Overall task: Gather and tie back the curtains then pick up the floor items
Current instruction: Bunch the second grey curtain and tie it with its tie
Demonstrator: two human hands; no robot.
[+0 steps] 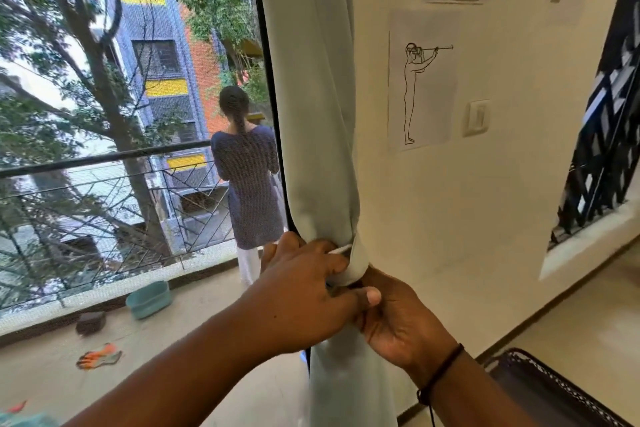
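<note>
Pale green curtain [311, 97] bunched at right edge of the screened window, against the wall. Both hands at the gather point: left hand [304, 291] curled round the bunch from the front, right hand [398, 319] pinching fabric just below it, thumbs meeting. Tie-back band [341, 250] wraps the bunch. Outside on balcony floor: teal tub [149, 298], dark block [90, 322], orange gloves [100, 355]. Person [247, 177] stands at the railing.
</note>
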